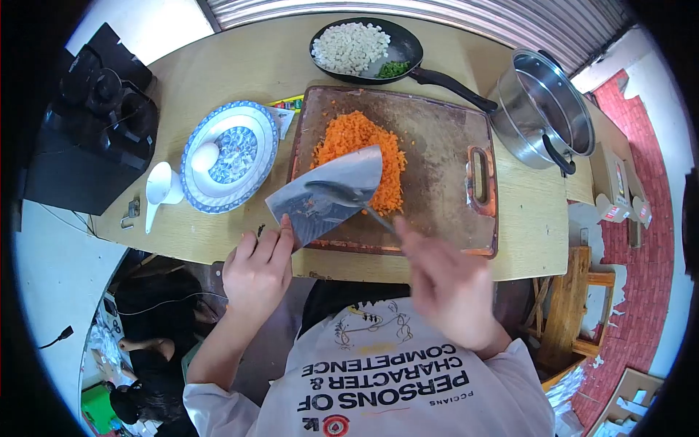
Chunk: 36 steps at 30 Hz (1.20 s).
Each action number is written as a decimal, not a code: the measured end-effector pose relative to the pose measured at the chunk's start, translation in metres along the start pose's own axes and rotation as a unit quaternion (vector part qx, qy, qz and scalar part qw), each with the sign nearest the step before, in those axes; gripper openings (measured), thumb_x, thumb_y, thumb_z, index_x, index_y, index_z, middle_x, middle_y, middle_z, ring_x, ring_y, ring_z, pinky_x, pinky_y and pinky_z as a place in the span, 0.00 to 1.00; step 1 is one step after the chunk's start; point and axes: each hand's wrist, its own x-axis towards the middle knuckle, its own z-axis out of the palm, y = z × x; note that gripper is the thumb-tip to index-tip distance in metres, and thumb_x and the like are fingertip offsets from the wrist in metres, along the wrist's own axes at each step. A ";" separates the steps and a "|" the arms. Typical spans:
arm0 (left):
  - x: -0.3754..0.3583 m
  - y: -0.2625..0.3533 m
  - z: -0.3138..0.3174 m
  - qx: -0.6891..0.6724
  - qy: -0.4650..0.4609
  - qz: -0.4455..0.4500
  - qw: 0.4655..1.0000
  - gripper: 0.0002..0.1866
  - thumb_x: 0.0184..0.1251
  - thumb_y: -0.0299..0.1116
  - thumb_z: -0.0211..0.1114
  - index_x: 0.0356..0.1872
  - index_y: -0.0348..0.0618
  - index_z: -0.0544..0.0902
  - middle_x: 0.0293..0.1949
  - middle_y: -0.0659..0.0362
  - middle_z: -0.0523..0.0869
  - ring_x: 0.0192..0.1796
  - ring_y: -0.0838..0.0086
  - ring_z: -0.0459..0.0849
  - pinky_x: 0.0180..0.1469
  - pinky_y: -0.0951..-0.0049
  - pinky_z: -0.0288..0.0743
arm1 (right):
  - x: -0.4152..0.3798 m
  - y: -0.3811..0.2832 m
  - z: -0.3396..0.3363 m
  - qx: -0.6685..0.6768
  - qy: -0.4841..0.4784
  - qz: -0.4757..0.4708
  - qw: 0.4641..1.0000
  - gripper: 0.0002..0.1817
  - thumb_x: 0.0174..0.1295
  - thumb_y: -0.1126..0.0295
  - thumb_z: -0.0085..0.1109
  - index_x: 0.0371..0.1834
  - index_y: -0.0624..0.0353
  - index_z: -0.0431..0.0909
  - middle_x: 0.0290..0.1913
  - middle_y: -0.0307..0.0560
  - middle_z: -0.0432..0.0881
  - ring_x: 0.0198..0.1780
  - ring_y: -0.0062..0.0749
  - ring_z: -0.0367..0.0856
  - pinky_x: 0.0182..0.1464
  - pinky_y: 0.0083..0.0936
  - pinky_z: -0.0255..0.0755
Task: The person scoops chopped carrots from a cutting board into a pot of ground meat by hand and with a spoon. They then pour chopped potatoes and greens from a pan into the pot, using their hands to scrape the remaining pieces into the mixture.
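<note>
My left hand point(256, 268) is closed on a cleaver point(313, 222), whose broad blade is tilted over the near left part of the cutting board point(437, 160); the hand covers its handle. With my right hand point(448, 280), slightly blurred, I grip a metal spoon point(336, 193) by its handle. The spoon's bowl lies against the face of the blade, where small orange bits cling. Just beyond the blade, a heap of finely chopped carrot point(360, 138) rests on the board, partly hidden by the cleaver.
A frying pan point(404, 47) at the back holds white cubes and chopped greens. To its right stands a steel pot point(524, 109). On the left are a blue-rimmed plate point(193, 186) bearing an egg point(205, 156), a white cup point(164, 186) and black equipment point(87, 153). Another person point(156, 386) sits below left.
</note>
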 end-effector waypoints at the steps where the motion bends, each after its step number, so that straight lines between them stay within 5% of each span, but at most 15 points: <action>1: 0.002 0.000 0.000 0.005 0.012 0.007 1.000 0.15 0.50 0.28 0.68 0.42 0.49 0.86 0.31 0.66 0.81 0.36 0.72 0.80 0.29 0.75 0.76 | 0.002 -0.011 -0.001 0.007 -0.073 0.028 0.997 0.23 0.53 0.83 0.57 0.55 0.64 0.80 0.29 0.47 0.81 0.26 0.42 0.81 0.28 0.33 0.75; 8: 0.017 0.003 -0.003 0.040 0.049 0.066 0.996 0.08 0.52 0.30 0.69 0.35 0.50 0.85 0.30 0.67 0.79 0.35 0.73 0.78 0.27 0.77 0.74 | 0.011 -0.021 0.008 0.010 -0.141 0.038 0.989 0.27 0.54 0.81 0.56 0.61 0.61 0.76 0.31 0.50 0.79 0.26 0.47 0.80 0.28 0.38 0.73; 13: 0.018 0.000 -0.006 0.047 0.043 0.094 0.994 0.08 0.52 0.30 0.69 0.35 0.50 0.84 0.30 0.67 0.79 0.35 0.74 0.78 0.27 0.78 0.73 | 0.021 0.030 0.015 -0.070 -0.012 0.088 0.994 0.21 0.53 0.77 0.57 0.54 0.64 0.78 0.32 0.56 0.82 0.30 0.53 0.83 0.33 0.43 0.79; 22: 0.013 -0.005 -0.013 0.043 -0.003 0.077 0.996 0.14 0.50 0.29 0.68 0.42 0.47 0.86 0.31 0.67 0.80 0.37 0.73 0.78 0.28 0.77 0.74 | 0.035 0.015 0.032 0.015 -0.039 0.074 0.996 0.16 0.56 0.78 0.55 0.49 0.64 0.80 0.32 0.57 0.82 0.33 0.56 0.83 0.38 0.46 0.78; 27: 0.011 -0.015 -0.023 0.014 0.006 0.043 0.999 0.14 0.48 0.27 0.69 0.40 0.46 0.86 0.29 0.66 0.81 0.35 0.70 0.79 0.29 0.73 0.75 | 0.045 0.047 0.018 -0.017 0.056 0.123 0.991 0.14 0.58 0.78 0.58 0.48 0.62 0.81 0.34 0.60 0.84 0.33 0.54 0.85 0.35 0.42 0.79; 30: 0.019 -0.031 -0.031 -0.107 0.007 -0.031 0.994 0.12 0.49 0.23 0.70 0.38 0.42 0.85 0.28 0.61 0.81 0.30 0.71 0.78 0.30 0.73 0.73 | 0.038 0.049 0.028 0.004 0.108 0.083 0.991 0.12 0.60 0.77 0.59 0.47 0.61 0.81 0.36 0.60 0.85 0.34 0.52 0.86 0.33 0.39 0.79; 31: 0.020 -0.038 -0.031 -0.196 -0.009 -0.136 0.971 0.10 0.51 0.22 0.70 0.37 0.41 0.85 0.26 0.61 0.80 0.27 0.73 0.77 0.30 0.73 0.71 | 0.036 0.052 0.034 0.027 0.138 0.060 0.988 0.12 0.61 0.78 0.58 0.47 0.61 0.81 0.37 0.60 0.85 0.34 0.51 0.86 0.33 0.38 0.79; 36: 0.060 -0.097 -0.032 -0.459 -0.078 -0.427 0.775 0.09 0.65 0.34 0.69 0.30 0.42 0.80 0.21 0.70 0.76 0.23 0.87 0.72 0.25 0.82 0.62 | 0.022 0.066 0.049 0.038 0.173 0.052 0.983 0.12 0.61 0.79 0.57 0.47 0.60 0.81 0.39 0.56 0.86 0.33 0.48 0.87 0.33 0.36 0.80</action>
